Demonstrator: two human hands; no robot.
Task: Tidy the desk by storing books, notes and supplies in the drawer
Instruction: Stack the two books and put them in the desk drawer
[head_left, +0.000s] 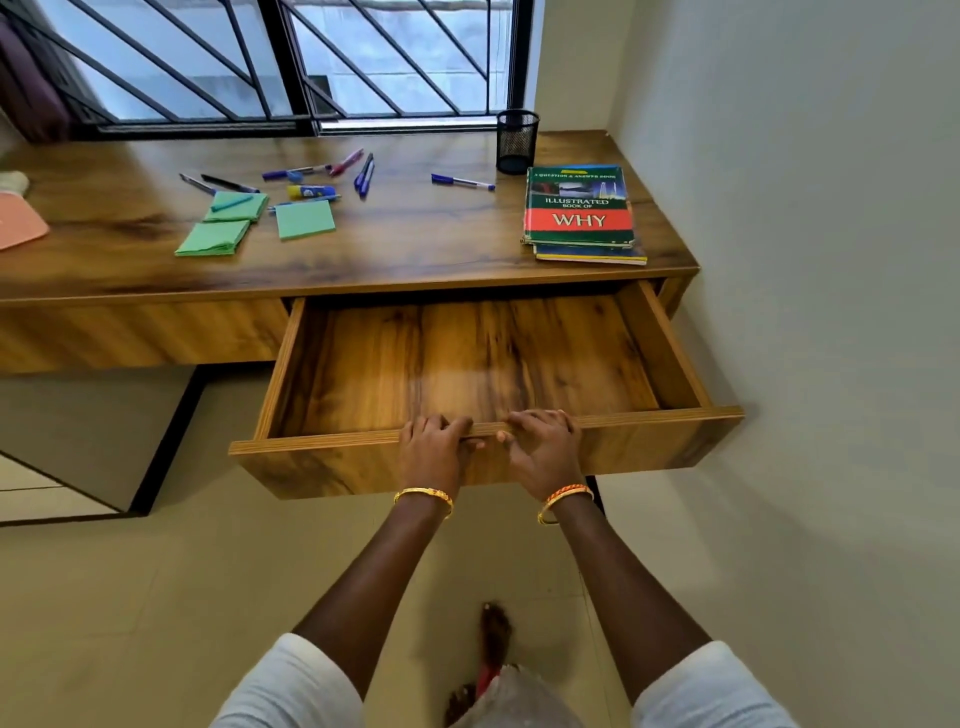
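Note:
The wooden drawer under the desk stands pulled out, with nothing inside it. My left hand and my right hand both grip the top edge of the drawer front, fingers hooked over it. On the desk lies a stack of books, the top one green and red with "WHY" on it. Left of the middle lie three green note pads, several pens, a glue stick and one blue pen on its own.
A black mesh pen cup stands at the back right by the barred window. A pink thing lies at the desk's left edge. A white wall closes the right side. My foot is on the tiled floor below.

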